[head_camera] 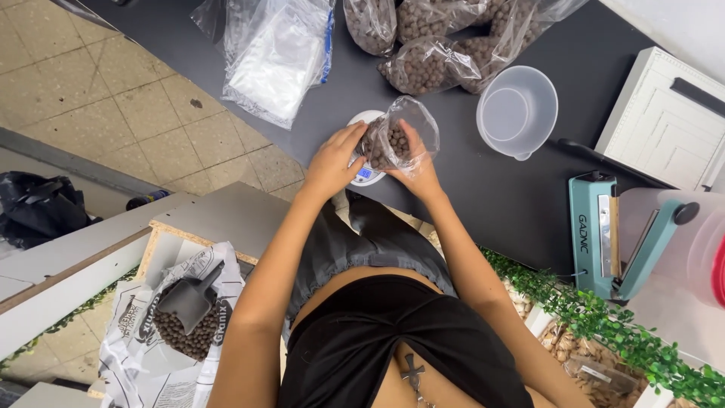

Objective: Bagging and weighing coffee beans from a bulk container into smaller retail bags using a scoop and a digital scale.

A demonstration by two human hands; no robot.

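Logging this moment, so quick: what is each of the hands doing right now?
Left hand: closed on the side of the small clear bag of brown pellets, over the scale.
Right hand: gripping the same bag.

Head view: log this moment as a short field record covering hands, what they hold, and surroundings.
left hand: touching the clear plastic bag of brown clay pebbles
right hand: holding the same bag from the other side
bag position: upright on the small white digital scale
surface: dark grey table
nearby: filled clear pebble bags, clear plastic bowl, stack of empty clear bags, teal heat sealer
lower left: open white sack of pebbles with grey scoop
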